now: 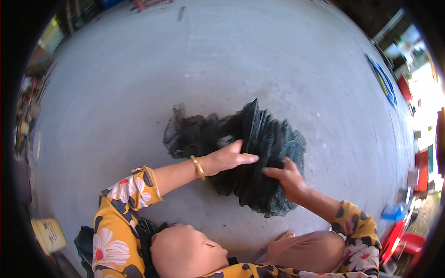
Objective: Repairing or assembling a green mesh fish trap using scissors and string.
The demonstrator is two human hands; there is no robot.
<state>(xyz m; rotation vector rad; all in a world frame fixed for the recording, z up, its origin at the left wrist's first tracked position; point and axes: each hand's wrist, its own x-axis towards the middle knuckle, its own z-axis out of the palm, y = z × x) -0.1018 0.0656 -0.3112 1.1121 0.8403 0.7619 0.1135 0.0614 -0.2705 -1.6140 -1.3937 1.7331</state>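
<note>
A dark green and black bundle of mesh netting (pixel 266 139), pleated in stacked folds like a collapsed net trap, lies on the floor in front of me. Its loose, sheer black end (pixel 185 134) trails off to the left. My left hand (pixel 227 158), with a gold bangle (pixel 198 167) at the wrist, rests against the middle of the bundle. Thumb and forefinger there are stretched apart; the other fingers are not clearly visible. On the right side of the folds, my right hand (pixel 289 180) grips the netting, thumb across it and some fingers hidden by the mesh.
Smooth grey concrete floor (pixel 125 88) surrounds the netting. Blue hose coils (pixel 384 81) lie at the far right, with red containers and a blue item (pixel 393 212) along that side. A yellowish-white bucket (pixel 48 235) stands at the lower left. Clutter lines the left edge.
</note>
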